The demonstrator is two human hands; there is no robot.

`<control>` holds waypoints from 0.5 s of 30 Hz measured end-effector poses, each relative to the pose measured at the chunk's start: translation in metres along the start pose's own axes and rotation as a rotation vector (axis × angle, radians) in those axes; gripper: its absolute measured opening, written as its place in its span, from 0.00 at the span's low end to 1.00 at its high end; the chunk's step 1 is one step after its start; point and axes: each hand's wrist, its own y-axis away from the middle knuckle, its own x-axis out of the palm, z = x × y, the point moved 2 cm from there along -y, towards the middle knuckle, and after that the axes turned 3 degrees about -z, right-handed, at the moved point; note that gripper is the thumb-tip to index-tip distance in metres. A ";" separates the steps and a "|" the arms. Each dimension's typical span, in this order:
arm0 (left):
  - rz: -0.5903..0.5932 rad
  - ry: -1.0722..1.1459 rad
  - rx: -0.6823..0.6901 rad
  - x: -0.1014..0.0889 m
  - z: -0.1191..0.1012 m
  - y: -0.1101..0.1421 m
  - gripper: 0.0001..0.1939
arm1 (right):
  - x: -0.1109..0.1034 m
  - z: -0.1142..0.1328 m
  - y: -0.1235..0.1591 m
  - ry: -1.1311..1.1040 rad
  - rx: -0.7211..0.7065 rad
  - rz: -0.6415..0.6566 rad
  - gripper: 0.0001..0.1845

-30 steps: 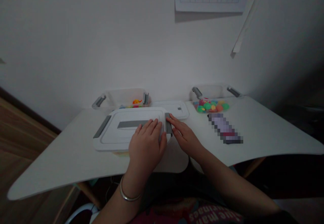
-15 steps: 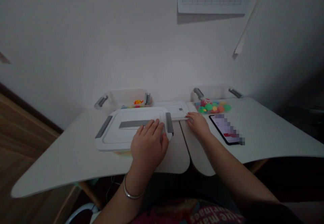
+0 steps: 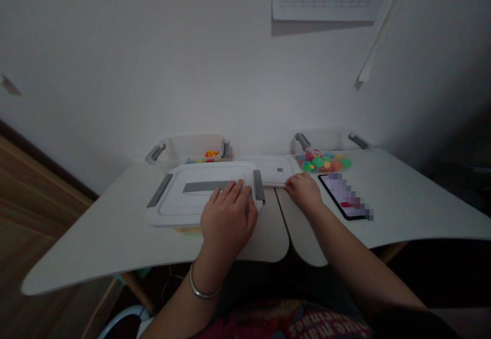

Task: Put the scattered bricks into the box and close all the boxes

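Desktop (image 3: 95,236), white lid (image 3: 174,207) lengthwise across it

A hand can pass over the desk (image 3: 88,236) to the left of the lidded box (image 3: 178,206) and along the desk's front edge. The box stands in the way of the clear bin (image 3: 192,147) behind it, while the flat white lid (image 3: 270,169) and the bag of coloured balls (image 3: 324,162) crowd the back middle. The right hand (image 3: 305,191) sits just beside the phone (image 3: 342,196), with room past the phone toward the desk's right end.
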 end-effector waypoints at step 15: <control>-0.004 0.007 -0.012 -0.002 -0.001 0.000 0.17 | -0.036 0.007 0.007 -0.872 0.247 -0.393 0.11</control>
